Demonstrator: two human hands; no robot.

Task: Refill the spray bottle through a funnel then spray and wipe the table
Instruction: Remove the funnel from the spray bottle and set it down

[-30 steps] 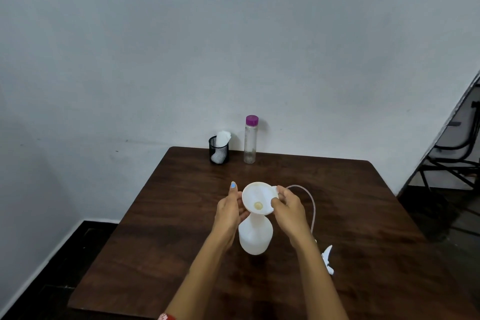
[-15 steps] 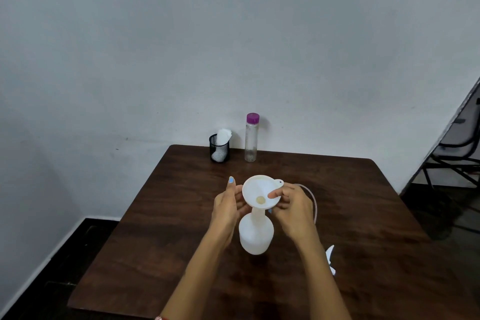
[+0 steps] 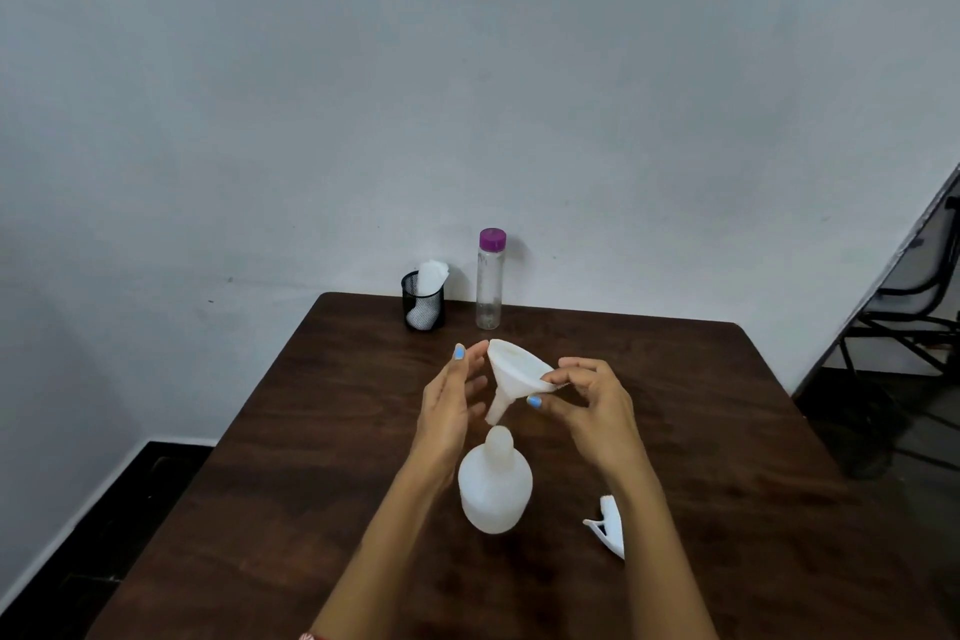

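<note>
Your right hand (image 3: 592, 400) pinched white plastic funnel (image 3: 517, 372) – tilted, spout just above white spray bottle (image 3: 496, 489); left hand (image 3: 449, 398) released, fingers straight beside it.

Head-worn camera looks forward and down, close over the table (image 3: 675, 431).
</note>
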